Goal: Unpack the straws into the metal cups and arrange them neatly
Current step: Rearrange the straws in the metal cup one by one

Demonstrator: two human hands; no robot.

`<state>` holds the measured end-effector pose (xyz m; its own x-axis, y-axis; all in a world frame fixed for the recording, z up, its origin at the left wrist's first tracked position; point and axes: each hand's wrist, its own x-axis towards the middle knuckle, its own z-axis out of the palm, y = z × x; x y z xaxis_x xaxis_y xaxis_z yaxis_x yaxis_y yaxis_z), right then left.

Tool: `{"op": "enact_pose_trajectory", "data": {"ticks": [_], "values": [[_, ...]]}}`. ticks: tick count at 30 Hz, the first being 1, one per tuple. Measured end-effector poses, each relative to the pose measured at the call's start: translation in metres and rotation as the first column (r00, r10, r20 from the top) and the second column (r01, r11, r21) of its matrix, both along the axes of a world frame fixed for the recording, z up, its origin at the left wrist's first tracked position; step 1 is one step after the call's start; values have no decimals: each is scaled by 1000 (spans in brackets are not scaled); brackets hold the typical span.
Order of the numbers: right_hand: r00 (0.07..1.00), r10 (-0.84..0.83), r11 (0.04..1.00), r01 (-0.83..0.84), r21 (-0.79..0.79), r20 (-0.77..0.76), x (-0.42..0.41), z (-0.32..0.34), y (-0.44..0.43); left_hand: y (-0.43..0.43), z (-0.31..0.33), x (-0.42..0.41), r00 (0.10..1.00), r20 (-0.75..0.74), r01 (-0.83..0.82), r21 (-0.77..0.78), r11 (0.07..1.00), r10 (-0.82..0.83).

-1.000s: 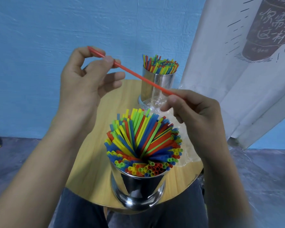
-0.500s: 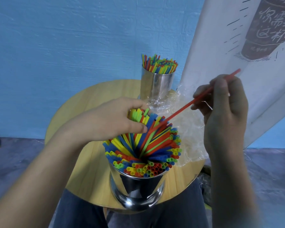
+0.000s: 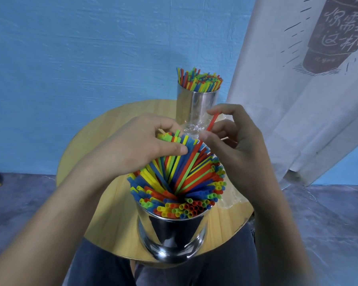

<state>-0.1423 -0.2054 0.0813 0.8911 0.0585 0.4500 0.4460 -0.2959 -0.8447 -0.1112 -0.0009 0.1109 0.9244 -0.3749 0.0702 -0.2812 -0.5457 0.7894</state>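
- While pinching the red straw [image 3: 212, 121] near its upper end with thumb and fingers of the right hand [image 3: 236, 141], just right of centre, points its lower tip down into the coloured straws [image 3: 178, 178] fanned in the near metal cup [image 3: 172, 230], lower centre.
- Lays the left hand [image 3: 136, 145] over the far-left tips of that fan, thumb stretched flat across them. Fingertips hidden behind the bundle, hence impossible to tell cupping from gripping.
- By the look of it: feather-light, thin-walled plastic, springy along its length, easily kinked or flattened by a hard squeeze, smooth enough to slide between neighbours.
- Best held lightly and lower on the shaft, close to the entry point, to stop bowing under a push. High pinch good for steering only.
- Probably meets friction in so crowded a cup; calls for a gap opened first, not force.
- Upper centre: far metal cup [image 3: 196, 106], packed with upright straws, just behind the hands.
- Clear plastic wrapper [image 3: 232, 201] crumpled between the cups and along the right of the round wooden table [image 3: 103, 137]; slippery, apt to snag a sleeve or a straw.
- Near cup close to the table's bottom edge, above the lap; little margin against a tip that way.
- Bare wood to the left of the hands for working room; white banner [image 3: 298, 100] hanging close on the right.
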Motion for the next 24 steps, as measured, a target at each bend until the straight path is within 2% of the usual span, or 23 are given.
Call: {"op": "enact_pose_trajectory", "data": {"ticks": [7,13,24], "values": [[1000,-6,992,4,-123,-10,0,-2,-2,-1,0,-1,1000,14,26,-38,999,-26],[1000,-1,990,-3,-140,-29,2,-2,-3,1,-3,0,998,62,-27,-15,1000,28],[1000,5,989,-9,-145,-28,0,0,-1,3,1,0,988,150,-12,-100,995,27]]}}
